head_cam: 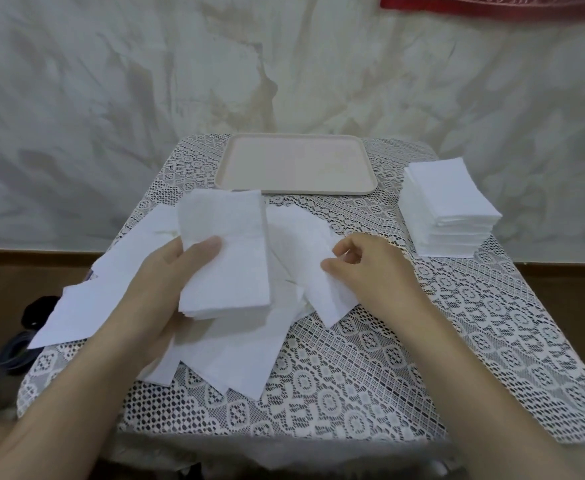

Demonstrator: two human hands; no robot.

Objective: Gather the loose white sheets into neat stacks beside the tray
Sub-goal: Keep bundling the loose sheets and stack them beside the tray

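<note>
The lace-covered table (405, 358) carries the tray (294, 164) at its far edge. Loose white sheets (235, 358) lie fanned and overlapping in front of the tray, toward the left. A squared stack (446, 202) stands to the tray's right. The left hand (166, 275) grips a small bundle (228, 271), thumb on top, fingers beneath. The right hand (370, 268) pinches the edge of a single sheet (332, 299). The sheets look feather-light, limp and easily creased, so lifting each by a corner or short edge and squaring it against the bundle seems the safest hold.
</note>
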